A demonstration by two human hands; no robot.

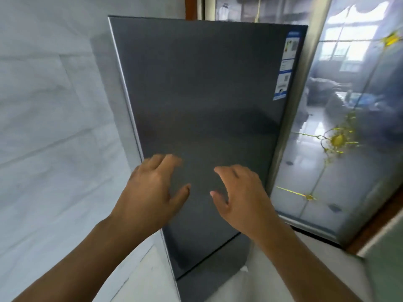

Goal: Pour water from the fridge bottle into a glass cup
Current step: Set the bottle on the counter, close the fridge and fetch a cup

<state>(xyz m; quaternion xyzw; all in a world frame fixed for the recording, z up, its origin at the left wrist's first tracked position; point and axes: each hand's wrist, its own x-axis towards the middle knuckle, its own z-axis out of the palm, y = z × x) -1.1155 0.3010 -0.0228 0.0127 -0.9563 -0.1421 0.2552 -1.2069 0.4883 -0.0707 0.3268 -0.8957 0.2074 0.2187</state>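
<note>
Hands (150,192) before closed fridge (202,101)

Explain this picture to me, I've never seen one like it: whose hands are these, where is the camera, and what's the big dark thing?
The camera sits on a person's head and looks forward and down, so the two bare arms reaching in are the wearer's own. The left hand and right hand are both open, fingers spread, holding nothing. The big dark panel is a closed fridge door with a label sticker near its top right corner. To the right stands a glass door with gold ornaments; to the left is a pale wall. No bottle or cup is visible yet.
</note>
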